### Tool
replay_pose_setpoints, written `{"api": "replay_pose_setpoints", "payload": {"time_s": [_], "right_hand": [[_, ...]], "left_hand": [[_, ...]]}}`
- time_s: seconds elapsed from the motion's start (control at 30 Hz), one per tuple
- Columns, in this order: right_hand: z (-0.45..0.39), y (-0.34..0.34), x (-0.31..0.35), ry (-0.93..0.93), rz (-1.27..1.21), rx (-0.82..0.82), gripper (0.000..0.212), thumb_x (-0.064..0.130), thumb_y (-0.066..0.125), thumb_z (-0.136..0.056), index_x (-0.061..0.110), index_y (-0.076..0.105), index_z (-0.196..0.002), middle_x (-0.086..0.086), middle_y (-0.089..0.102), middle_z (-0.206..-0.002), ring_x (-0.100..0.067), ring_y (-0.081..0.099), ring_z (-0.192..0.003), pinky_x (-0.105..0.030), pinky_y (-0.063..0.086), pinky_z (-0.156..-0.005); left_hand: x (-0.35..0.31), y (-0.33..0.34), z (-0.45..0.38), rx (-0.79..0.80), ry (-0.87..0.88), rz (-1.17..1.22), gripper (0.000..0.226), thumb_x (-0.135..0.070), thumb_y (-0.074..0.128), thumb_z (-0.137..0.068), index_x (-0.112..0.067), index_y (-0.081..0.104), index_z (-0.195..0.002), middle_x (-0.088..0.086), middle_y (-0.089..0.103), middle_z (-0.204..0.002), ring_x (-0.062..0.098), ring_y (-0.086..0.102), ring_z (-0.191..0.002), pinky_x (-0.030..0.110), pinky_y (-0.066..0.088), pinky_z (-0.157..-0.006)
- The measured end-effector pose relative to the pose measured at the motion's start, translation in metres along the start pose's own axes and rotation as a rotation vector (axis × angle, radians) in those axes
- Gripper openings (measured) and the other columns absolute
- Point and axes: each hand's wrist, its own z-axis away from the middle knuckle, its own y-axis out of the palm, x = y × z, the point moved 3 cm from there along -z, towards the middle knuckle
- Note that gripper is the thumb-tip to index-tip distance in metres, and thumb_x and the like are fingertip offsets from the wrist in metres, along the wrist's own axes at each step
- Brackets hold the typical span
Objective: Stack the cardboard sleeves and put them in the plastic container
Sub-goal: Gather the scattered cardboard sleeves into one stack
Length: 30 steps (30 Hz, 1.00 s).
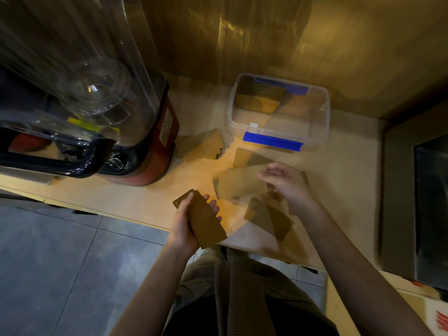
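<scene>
My left hand (pixel 188 224) grips a stack of flat brown cardboard sleeves (pixel 206 220) near the counter's front edge. My right hand (pixel 287 183) hovers over loose sleeves (pixel 264 217) scattered on the counter; it is blurred, fingers curled, and a blurred sleeve (pixel 238 184) lies just left of it, so I cannot tell if it holds one. Behind them stands a clear plastic container (pixel 322 132) with blue latches, lid off, holding some sleeves (pixel 259 100) in its back left part. Another pile of sleeves (pixel 206 147) lies left of the container.
A red-based blender (pixel 155 141) with a clear cover stands at the left on the wooden counter (pixel 150 197). A dark appliance (pixel 417 202) stands at the right. A wooden wall rises behind the container. Grey floor tiles lie below the counter's front edge.
</scene>
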Motion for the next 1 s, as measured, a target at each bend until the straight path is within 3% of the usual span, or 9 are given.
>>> {"api": "replay_pose_setpoints", "payload": {"time_s": [0.17, 0.3, 0.43, 0.6, 0.7, 0.77, 0.83, 0.93, 1.0], "right_hand": [[0.043, 0.008, -0.025, 0.156, -0.285, -0.040, 0.033, 0.006, 0.066, -0.079, 0.021, 0.061, -0.107, 0.003, 0.065, -0.091, -0.015, 0.061, -0.077, -0.029, 0.052, -0.073], [0.061, 0.019, -0.041, 0.131, -0.318, -0.035, 0.031, -0.002, 0.067, -0.076, 0.009, 0.062, -0.104, -0.001, 0.067, -0.079, -0.004, 0.065, -0.062, -0.017, 0.052, -0.056], [0.065, 0.019, -0.052, -0.011, -0.211, -0.112, 0.028, -0.009, 0.070, -0.071, 0.016, 0.059, -0.081, -0.003, 0.063, -0.068, -0.001, 0.060, -0.050, -0.019, 0.049, -0.049], [0.059, 0.008, -0.057, -0.056, 0.044, -0.115, 0.025, 0.003, 0.076, -0.067, 0.022, 0.061, -0.069, 0.007, 0.058, -0.068, 0.003, 0.055, -0.063, -0.016, 0.046, -0.062], [0.041, -0.007, -0.053, 0.000, 0.130, -0.023, 0.007, 0.009, 0.068, -0.079, 0.010, 0.068, -0.086, 0.004, 0.061, -0.079, -0.006, 0.054, -0.073, -0.009, 0.044, -0.066], [0.021, -0.021, -0.050, -0.028, 0.382, -0.049, 0.023, 0.017, 0.062, -0.085, 0.010, 0.064, -0.106, -0.001, 0.064, -0.096, -0.006, 0.055, -0.081, -0.012, 0.045, -0.069], [0.000, -0.033, -0.050, -0.103, 0.687, -0.102, 0.038, 0.025, 0.061, -0.085, 0.015, 0.054, -0.122, -0.007, 0.061, -0.118, -0.019, 0.056, -0.103, -0.030, 0.046, -0.084], [-0.024, -0.036, -0.058, -0.167, 1.012, -0.044, 0.060, 0.035, 0.057, -0.084, 0.019, 0.035, -0.138, -0.009, 0.037, -0.147, -0.028, 0.033, -0.133, -0.040, 0.032, -0.109], [-0.032, -0.034, -0.064, -0.168, 1.144, -0.003, 0.066, 0.041, 0.053, -0.086, 0.019, 0.026, -0.141, -0.007, 0.025, -0.153, -0.026, 0.021, -0.140, -0.043, 0.022, -0.113]], "left_hand": [[0.007, 0.030, -0.003, 0.081, 0.024, -0.001, 0.050, -0.049, 0.064, -0.064, -0.015, 0.062, -0.100, 0.007, 0.071, -0.087, 0.020, 0.066, -0.082, 0.038, 0.051, -0.083], [0.016, 0.049, -0.001, 0.164, 0.000, -0.032, 0.067, -0.060, 0.054, -0.065, -0.017, 0.056, -0.116, 0.010, 0.067, -0.107, 0.027, 0.059, -0.103, 0.046, 0.047, -0.087], [0.020, 0.059, -0.010, 0.286, -0.046, -0.010, 0.065, -0.050, 0.077, -0.055, -0.021, 0.059, -0.110, 0.005, 0.067, -0.110, 0.018, 0.063, -0.103, 0.040, 0.047, -0.095], [0.029, 0.059, -0.020, 0.238, -0.093, -0.046, 0.037, -0.041, 0.068, -0.068, -0.022, 0.063, -0.100, -0.001, 0.071, -0.087, 0.012, 0.067, -0.083, 0.031, 0.054, -0.081], [0.030, 0.055, -0.024, 0.132, -0.099, -0.065, 0.028, -0.039, 0.063, -0.073, -0.020, 0.063, -0.093, -0.001, 0.070, -0.076, 0.013, 0.068, -0.074, 0.030, 0.058, -0.072], [0.028, 0.052, -0.025, 0.092, -0.098, -0.059, 0.030, -0.041, 0.065, -0.070, -0.018, 0.064, -0.090, 0.001, 0.070, -0.076, 0.015, 0.069, -0.074, 0.032, 0.057, -0.075], [0.024, 0.049, -0.024, 0.078, -0.102, -0.049, 0.034, -0.043, 0.065, -0.069, -0.017, 0.065, -0.090, 0.003, 0.070, -0.079, 0.017, 0.069, -0.077, 0.034, 0.055, -0.078], [0.020, 0.045, -0.022, 0.079, -0.120, -0.027, 0.037, -0.047, 0.062, -0.072, -0.018, 0.065, -0.094, 0.004, 0.071, -0.084, 0.020, 0.068, -0.084, 0.036, 0.053, -0.084], [0.018, 0.044, -0.021, 0.081, -0.120, -0.026, 0.038, -0.048, 0.061, -0.073, -0.017, 0.065, -0.094, 0.004, 0.072, -0.085, 0.020, 0.068, -0.086, 0.035, 0.052, -0.085]]}}
